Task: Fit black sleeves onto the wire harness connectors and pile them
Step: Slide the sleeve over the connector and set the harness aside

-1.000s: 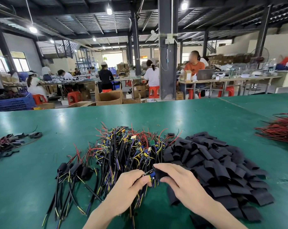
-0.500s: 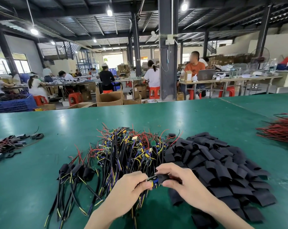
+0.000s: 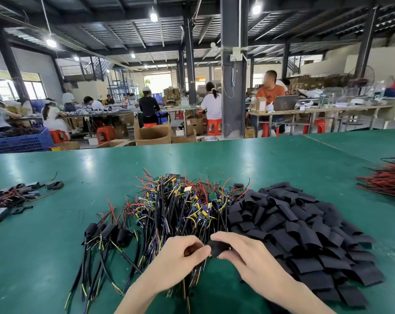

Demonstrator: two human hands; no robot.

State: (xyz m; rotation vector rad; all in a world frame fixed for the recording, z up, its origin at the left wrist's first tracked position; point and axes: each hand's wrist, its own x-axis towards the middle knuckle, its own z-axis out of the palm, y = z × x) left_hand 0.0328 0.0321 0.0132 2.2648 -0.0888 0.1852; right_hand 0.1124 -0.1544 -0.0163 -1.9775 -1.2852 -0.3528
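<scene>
A big heap of wire harnesses (image 3: 180,207) with coloured wires lies in the middle of the green table (image 3: 282,164). To its right spreads a heap of flat black sleeves (image 3: 300,225). Left of the heap lie a few sleeved harnesses (image 3: 106,232). My left hand (image 3: 180,254) pinches one harness at its connector end, its wires hanging below. My right hand (image 3: 242,250) holds a black sleeve (image 3: 215,247) that covers the connector between my fingertips; the connector itself is hidden.
A small group of black parts and wires (image 3: 17,196) lies at the table's far left. A bundle of red wires (image 3: 386,180) sits at the right edge. Beyond the table are cardboard boxes (image 3: 153,134), a blue crate (image 3: 20,141), a pillar and people at benches.
The black sleeve has slid further over the connector, whose blue and yellow tip no longer shows. My hands have drawn closer together.
</scene>
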